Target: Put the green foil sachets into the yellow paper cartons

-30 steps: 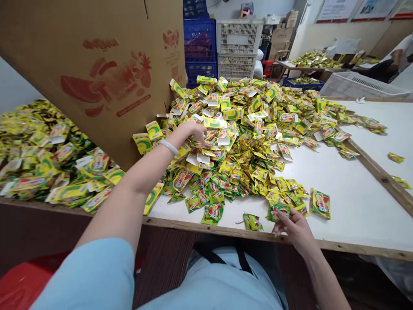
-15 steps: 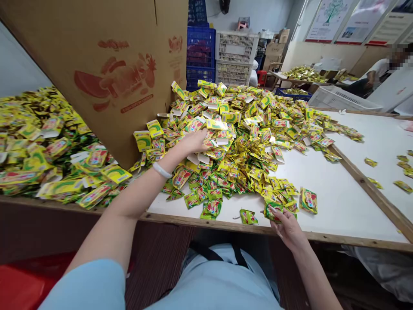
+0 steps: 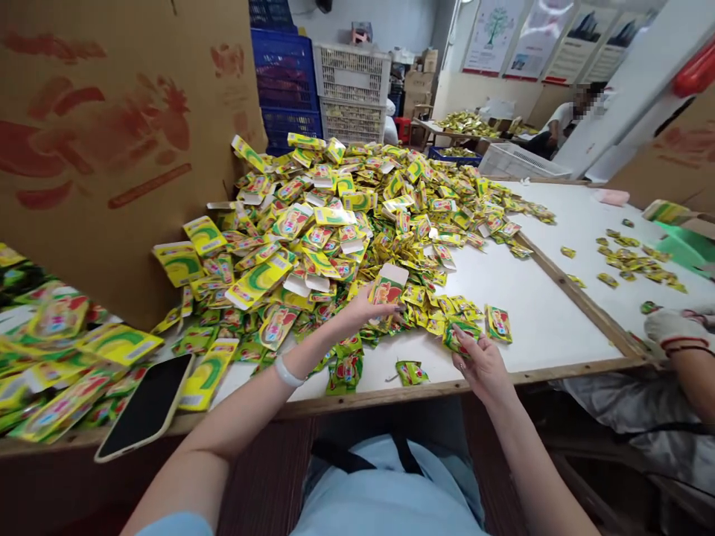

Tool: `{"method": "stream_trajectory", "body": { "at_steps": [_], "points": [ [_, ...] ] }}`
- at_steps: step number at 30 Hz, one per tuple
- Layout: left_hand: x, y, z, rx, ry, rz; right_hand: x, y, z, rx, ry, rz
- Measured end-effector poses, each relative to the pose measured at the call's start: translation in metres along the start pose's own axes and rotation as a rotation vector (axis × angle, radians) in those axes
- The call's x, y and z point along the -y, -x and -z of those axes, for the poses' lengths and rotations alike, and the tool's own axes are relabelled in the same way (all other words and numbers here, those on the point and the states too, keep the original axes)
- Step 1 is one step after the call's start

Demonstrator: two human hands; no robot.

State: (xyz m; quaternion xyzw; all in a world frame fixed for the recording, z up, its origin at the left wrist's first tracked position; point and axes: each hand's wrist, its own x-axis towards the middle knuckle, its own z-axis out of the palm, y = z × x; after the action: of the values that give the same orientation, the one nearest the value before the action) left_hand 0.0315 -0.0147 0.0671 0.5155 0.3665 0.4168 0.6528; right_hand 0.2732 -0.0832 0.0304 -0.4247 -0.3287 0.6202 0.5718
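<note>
A big heap of yellow-green packets and flat cartons (image 3: 357, 216) covers the white table (image 3: 536, 320). My left hand (image 3: 363, 307) is closed on a flat open-ended carton (image 3: 386, 289), held just above the near edge of the heap. My right hand (image 3: 481, 363) is closed on a small bunch of green packets (image 3: 461, 335) near the table's front edge. A single loose packet (image 3: 410, 371) lies between my hands, and another packet (image 3: 499, 323) lies just right of my right hand.
A large cardboard box (image 3: 112, 134) stands at the left. A black phone (image 3: 146, 406) rests on packets at the front left. A wooden strip (image 3: 575, 298) divides the table; a co-worker's gloved hand (image 3: 673, 327) rests at the right. Stacked crates (image 3: 346, 89) stand behind.
My left hand has drawn back from the heap toward me with a flat carton in it. My right hand stays by the front edge holding packets. The view has swung to the right.
</note>
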Motion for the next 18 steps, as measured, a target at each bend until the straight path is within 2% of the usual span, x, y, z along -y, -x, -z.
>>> {"method": "stream_trajectory", "body": {
  "at_steps": [4, 7, 9, 15, 18],
  "points": [
    [0.022, 0.0, 0.0, 0.153, 0.089, 0.034, 0.002, -0.01, -0.006, -0.015, 0.001, 0.031],
    [0.041, 0.01, -0.001, 0.314, 0.208, 0.167, 0.003, -0.023, -0.015, -0.002, 0.042, 0.115],
    [0.048, 0.017, -0.005, 0.37, 0.278, 0.252, 0.006, -0.031, -0.024, 0.044, 0.132, 0.205],
    [0.037, 0.025, -0.018, 0.257, 0.116, 0.2, 0.007, -0.047, -0.062, 0.171, 0.403, 0.381],
    [0.038, 0.026, -0.019, 0.249, 0.052, 0.199, 0.006, -0.049, -0.068, 0.264, 0.6, 0.553]
  ]
}}
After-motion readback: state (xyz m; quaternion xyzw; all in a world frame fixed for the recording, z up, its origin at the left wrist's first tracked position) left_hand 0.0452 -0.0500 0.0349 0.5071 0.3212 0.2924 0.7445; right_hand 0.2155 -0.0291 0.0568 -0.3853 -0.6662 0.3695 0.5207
